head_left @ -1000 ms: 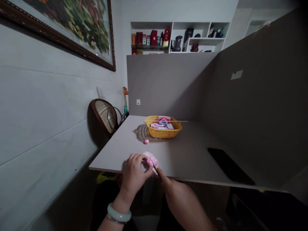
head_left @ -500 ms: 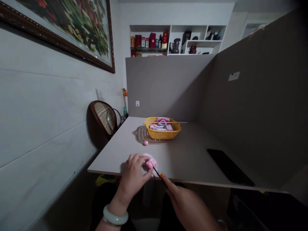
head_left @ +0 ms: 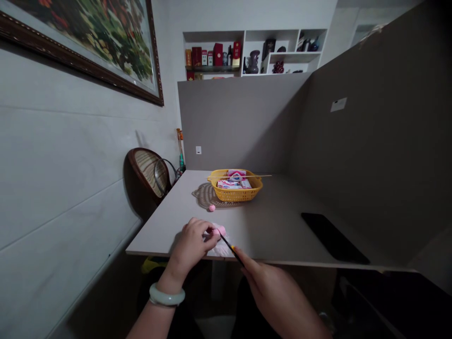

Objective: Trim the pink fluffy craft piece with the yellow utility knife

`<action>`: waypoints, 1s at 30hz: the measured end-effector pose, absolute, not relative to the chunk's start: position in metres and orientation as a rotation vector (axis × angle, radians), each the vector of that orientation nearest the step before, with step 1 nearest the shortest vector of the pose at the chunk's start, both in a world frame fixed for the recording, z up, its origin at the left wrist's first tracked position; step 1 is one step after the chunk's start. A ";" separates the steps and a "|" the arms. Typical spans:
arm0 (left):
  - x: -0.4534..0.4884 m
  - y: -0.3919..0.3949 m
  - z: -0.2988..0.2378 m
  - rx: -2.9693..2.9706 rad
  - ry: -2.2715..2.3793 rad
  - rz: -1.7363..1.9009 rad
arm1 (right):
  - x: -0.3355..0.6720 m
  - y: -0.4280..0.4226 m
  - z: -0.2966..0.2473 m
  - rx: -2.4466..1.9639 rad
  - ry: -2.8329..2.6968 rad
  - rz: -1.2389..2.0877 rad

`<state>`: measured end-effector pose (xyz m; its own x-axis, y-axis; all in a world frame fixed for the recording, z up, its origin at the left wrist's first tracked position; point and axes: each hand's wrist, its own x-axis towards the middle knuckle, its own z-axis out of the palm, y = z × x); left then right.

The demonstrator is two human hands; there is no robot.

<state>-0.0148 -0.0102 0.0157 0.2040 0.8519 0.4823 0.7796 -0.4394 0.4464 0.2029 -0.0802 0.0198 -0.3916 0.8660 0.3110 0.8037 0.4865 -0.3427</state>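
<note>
A soft-looking pink lump, perhaps modelling clay point(head_left: 221, 230), rests on crumpled clear plastic wrap point(head_left: 221, 251) near the table's front edge. My left hand point(head_left: 192, 242) is closed on its left side, thumb and fingers pinching it. From the lower right, my right hand point(head_left: 273, 285) grips a knife point(head_left: 229, 246) with a thin dark blade and a yellow part near the fingers. The blade's tip meets the pink clay beside my left fingertips; how deep it goes I cannot tell. A small pink ball point(head_left: 212, 208) lies farther back on the table.
Behind the ball stands a yellow basket point(head_left: 238, 195) holding pink-and-white packets point(head_left: 236, 176), with a thin stick point(head_left: 264, 176) across its top. A flat black pad point(head_left: 334, 238) lies at the right. Grey partitions point(head_left: 240, 122) border the table's back and right.
The view has shifted slightly. My left hand has moved a little left on the pink clay, and more of the plastic wrap shows. The knife stays against the clay.
</note>
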 end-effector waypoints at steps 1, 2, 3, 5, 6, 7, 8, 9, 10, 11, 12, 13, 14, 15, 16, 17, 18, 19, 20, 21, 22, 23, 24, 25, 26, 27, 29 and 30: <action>-0.015 -0.009 0.015 2.331 1.615 1.046 | 0.201 -0.079 0.018 -1.389 -2.285 0.181; -0.016 -0.008 0.014 2.311 1.627 1.032 | 0.198 -0.078 0.016 -1.397 -2.284 0.179; -0.017 -0.007 0.013 2.297 1.638 1.019 | 0.195 -0.077 0.013 -1.404 -2.284 0.181; -0.017 -0.006 0.011 2.274 1.661 1.051 | 0.190 -0.073 0.008 -1.413 -2.285 0.193; -0.017 -0.005 0.010 2.265 1.672 1.098 | 0.188 -0.072 0.006 -1.414 -2.285 0.197; -0.017 -0.005 0.009 2.261 1.679 1.156 | 0.186 -0.070 0.003 -1.414 -2.283 0.196; -0.016 -0.006 0.008 2.263 1.679 1.213 | 0.186 -0.070 0.001 -1.413 -2.281 0.188; -0.016 -0.006 0.007 2.270 1.673 1.261 | 0.186 -0.069 -0.001 -1.411 -2.280 0.177; -0.015 -0.007 0.006 2.280 1.665 1.295 | 0.186 -0.070 -0.003 -1.412 -2.281 0.162; -0.014 -0.008 0.005 2.288 1.661 1.317 | 0.186 -0.070 -0.005 -1.419 -2.289 0.149; -0.013 -0.009 0.005 2.289 1.664 1.339 | 0.186 -0.071 -0.006 -1.433 -2.300 0.137; -0.012 -0.010 0.004 2.284 1.672 1.359 | 0.186 -0.072 -0.006 -1.456 -2.316 0.127; -0.011 -0.010 0.003 2.277 1.684 1.378 | 0.185 -0.072 -0.006 -1.481 -2.334 0.122; -0.011 -0.011 0.003 2.275 1.692 1.392 | 0.185 -0.073 -0.005 -1.503 -2.354 0.123; -0.011 -0.011 0.002 2.280 1.694 1.407 | 0.184 -0.074 -0.004 -1.519 -2.372 0.131; -0.011 -0.011 0.001 2.291 1.690 1.420 | 0.183 -0.074 -0.003 -1.527 -2.384 0.142; -0.011 -0.010 0.001 2.303 1.686 1.435 | 0.182 -0.075 -0.002 -1.530 -2.392 0.158; -0.011 -0.010 0.000 2.313 1.683 1.445 | 0.182 -0.075 0.000 -1.525 -2.395 0.178; -0.011 -0.010 0.000 2.319 1.682 1.453 | 0.182 -0.075 0.000 -1.518 -2.393 0.199; -0.011 -0.009 0.000 2.325 1.682 1.453 | 0.183 -0.074 0.001 -1.510 -2.383 0.218; -0.011 -0.009 0.000 2.333 1.681 1.450 | 0.184 -0.073 0.001 -1.497 -2.368 0.238; -0.010 -0.008 0.000 2.339 1.682 1.449 | 0.185 -0.072 0.000 -1.481 -2.351 0.257; -0.010 -0.008 0.000 2.343 1.684 1.454 | 0.186 -0.071 0.000 -1.461 -2.334 0.275; -0.010 -0.007 0.000 2.344 1.686 1.463 | 0.187 -0.070 -0.001 -1.441 -2.318 0.288; -0.009 -0.006 -0.001 2.342 1.689 1.471 | 0.187 -0.069 -0.001 -1.427 -2.306 0.296; -0.009 -0.005 -0.001 2.341 1.687 1.475 | 0.187 -0.068 -0.002 -1.419 -2.300 0.297; -0.009 -0.004 -0.002 2.327 1.674 1.472 | 0.184 -0.066 -0.001 -1.430 -2.297 0.279; -0.010 -0.003 -0.002 2.312 1.666 1.462 | 0.182 -0.066 0.000 -1.446 -2.302 0.265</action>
<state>-0.0096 -0.0030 -0.0023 0.0432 0.7221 0.6905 0.7783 -0.4576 0.4299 0.1816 -0.0656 0.0002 -0.3795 0.8941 0.2379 0.8167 0.4445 -0.3679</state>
